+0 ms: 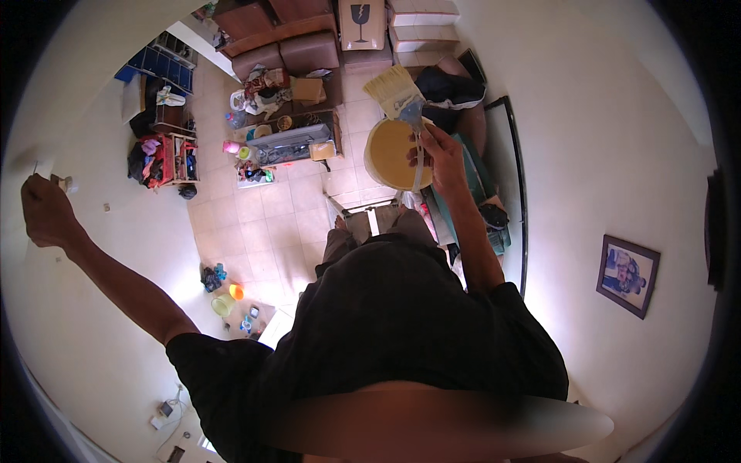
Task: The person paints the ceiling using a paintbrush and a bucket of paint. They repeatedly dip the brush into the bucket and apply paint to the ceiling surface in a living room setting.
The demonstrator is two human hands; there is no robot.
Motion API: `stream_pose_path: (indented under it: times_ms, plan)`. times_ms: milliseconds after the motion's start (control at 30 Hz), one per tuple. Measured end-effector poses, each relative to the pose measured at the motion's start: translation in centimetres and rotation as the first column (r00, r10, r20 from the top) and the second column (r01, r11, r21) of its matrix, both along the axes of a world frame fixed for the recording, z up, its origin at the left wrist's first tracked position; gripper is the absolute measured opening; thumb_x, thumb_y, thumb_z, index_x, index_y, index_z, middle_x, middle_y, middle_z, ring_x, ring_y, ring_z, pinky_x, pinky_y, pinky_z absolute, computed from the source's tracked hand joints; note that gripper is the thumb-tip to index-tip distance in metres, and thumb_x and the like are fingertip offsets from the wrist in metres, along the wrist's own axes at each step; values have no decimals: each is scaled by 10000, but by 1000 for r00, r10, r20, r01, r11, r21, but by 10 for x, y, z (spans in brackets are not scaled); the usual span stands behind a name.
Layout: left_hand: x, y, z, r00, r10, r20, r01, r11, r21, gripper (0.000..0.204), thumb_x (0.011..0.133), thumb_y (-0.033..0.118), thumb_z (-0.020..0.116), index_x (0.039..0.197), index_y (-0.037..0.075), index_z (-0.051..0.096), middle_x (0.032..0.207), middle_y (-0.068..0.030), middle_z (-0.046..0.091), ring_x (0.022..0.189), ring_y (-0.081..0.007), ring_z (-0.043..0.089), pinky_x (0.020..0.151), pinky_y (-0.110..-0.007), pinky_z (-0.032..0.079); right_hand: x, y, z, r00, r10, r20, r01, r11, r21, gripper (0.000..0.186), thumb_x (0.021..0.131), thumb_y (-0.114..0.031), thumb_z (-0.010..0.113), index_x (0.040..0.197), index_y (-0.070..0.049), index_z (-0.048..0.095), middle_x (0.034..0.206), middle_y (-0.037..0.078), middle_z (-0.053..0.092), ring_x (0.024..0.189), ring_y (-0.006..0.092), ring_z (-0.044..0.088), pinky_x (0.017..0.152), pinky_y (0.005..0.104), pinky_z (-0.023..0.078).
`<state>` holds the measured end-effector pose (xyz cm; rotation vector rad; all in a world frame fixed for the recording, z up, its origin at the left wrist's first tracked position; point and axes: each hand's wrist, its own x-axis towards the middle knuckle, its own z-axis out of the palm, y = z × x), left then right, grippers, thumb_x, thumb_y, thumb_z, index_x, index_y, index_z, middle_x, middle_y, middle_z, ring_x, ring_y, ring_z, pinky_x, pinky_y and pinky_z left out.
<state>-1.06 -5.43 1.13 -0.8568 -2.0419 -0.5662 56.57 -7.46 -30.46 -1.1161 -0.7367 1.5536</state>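
Observation:
My right hand [441,158] is closed round a wide paintbrush [395,91] with pale bristles, which point away to the upper left. Just under that hand hangs a round bucket [377,158] of yellowish cream paint. A pale strip, perhaps the bucket's handle, runs down past my fingers. Stretched far out to the left, my left hand [48,212] is closed in a fist close to the white wall. A short thin piece [35,166] shows just above the fist; I cannot tell whether it is held or fixed to the wall.
Below me, my feet are by a metal-framed step [367,212], high above the tiled floor [270,201]. Ahead are a low table [297,145], a brown sofa [309,54] and a cardboard box [361,27]. A framed picture [629,276] hangs on the right wall.

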Motion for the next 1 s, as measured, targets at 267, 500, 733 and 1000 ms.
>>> stream_pose_path:
  times_ms: [267, 500, 733, 1000]
  plan:
    - [20, -12, -9, 999, -49, -12, 50, 995, 85, 419, 953, 454, 439, 972, 164, 740, 919, -61, 741, 761, -304, 689, 665, -436, 529, -7, 15, 4, 999, 41, -21, -41, 998, 41, 296, 969, -179, 630, 1207, -5, 647, 956, 67, 702, 708, 147, 682, 608, 305, 572]
    - [95, -34, -281, 619, -754, 219, 737, 654, 169, 286, 1030, 179, 444, 1068, -31, 635, 1026, -156, 647, 932, -295, 645, 803, -367, 511, -27, 6, 20, 988, 155, -6, -154, 986, 56, 321, 989, -189, 600, 1238, 13, 621, 1013, 77, 697, 731, 157, 686, 656, 311, 582]
    - [236, -78, -503, -981, 148, 123, 174, 955, 241, 1074, 742, 900, 422, 1476, 116, 416, 1448, -184, 447, 1319, -393, 432, 1084, -607, 304, -54, -11, 90, 946, 325, 4, -325, 943, 71, 328, 998, -194, 585, 1220, 46, 610, 1011, 78, 684, 786, 170, 696, 744, 345, 595]
    - [309, -80, -419, -947, -170, -272, -312, 678, 665, 1062, 790, 869, 371, 1541, 125, 285, 1555, -176, 324, 1421, -384, 303, 1132, -619, 241, -69, -31, 152, 892, 447, -73, -439, 892, 104, 367, 1021, -171, 536, 1302, 65, 539, 1019, 152, 697, 878, 234, 720, 815, 363, 594]
